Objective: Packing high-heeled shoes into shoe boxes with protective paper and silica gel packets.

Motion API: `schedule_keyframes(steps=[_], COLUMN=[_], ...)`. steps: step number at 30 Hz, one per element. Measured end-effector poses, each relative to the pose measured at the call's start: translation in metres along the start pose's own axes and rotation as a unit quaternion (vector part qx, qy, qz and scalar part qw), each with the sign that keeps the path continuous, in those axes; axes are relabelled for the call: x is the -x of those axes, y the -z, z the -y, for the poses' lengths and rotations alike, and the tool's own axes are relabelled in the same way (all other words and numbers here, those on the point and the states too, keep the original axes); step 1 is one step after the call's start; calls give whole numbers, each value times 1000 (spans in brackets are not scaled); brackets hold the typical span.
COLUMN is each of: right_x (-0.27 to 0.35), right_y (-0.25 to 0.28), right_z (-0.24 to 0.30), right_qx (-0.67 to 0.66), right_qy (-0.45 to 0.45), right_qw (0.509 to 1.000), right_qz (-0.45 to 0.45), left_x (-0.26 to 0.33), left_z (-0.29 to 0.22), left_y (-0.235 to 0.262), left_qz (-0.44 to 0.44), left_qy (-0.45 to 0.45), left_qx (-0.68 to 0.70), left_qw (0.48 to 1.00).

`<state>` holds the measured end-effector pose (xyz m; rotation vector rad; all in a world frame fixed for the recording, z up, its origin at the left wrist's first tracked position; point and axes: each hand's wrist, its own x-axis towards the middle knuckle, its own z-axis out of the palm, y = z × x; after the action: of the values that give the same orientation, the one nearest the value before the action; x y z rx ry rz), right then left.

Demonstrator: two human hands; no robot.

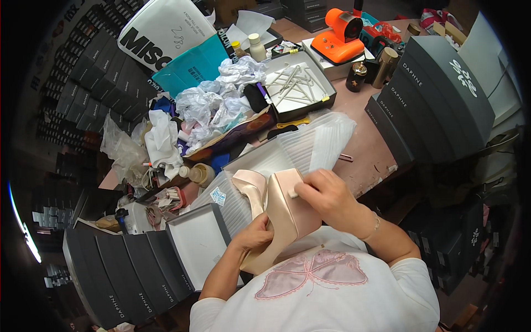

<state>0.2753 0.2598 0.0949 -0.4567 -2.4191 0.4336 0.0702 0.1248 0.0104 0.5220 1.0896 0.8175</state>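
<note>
A champagne satin shoe (301, 213) with a very thick platform is tilted up in front of my chest. My left hand (253, 235) wraps round its side, with some of the fingers hidden. My right hand (334, 200) pinches a small whitish piece (292, 193), perhaps an eraser or a bit of sponge, against the pale face of the shoe. Beneath the shoe lies a shoe box (255, 156) with white inner walls, lined with ribbed translucent foam sheet (332, 133). A grey-edged box lid (199, 249) rests to the left of my left forearm.
Dark shoe boxes stand at the left (133, 271) and right (437, 99). Ahead lie crumpled tissue paper (213, 102), a tray of white sticks (290, 83), an orange device (337, 39) and a dark bottle (357, 76). A capped jar (199, 174) leans near the box.
</note>
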Motion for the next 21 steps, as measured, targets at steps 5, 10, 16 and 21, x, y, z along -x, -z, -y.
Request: schedule_keyframes(steps=[5, 10, 16, 21], right_x=[40, -4, 14, -6], right_y=[15, 4, 21, 12], right_z=[30, -2, 13, 1], right_qx=[-21, -7, -39, -30], right_qy=[-6, -13, -26, -32], right_qw=[997, 1000, 996, 999], right_qz=[75, -28, 75, 4], left_x=[-3, -5, 0, 0], left_z=[0, -2, 2, -2], left_y=[7, 6, 11, 5], left_qz=[19, 41, 20, 33], left_qy=[13, 23, 24, 35], left_qx=[-17, -79, -80, -85], left_qw=[1000, 996, 996, 995])
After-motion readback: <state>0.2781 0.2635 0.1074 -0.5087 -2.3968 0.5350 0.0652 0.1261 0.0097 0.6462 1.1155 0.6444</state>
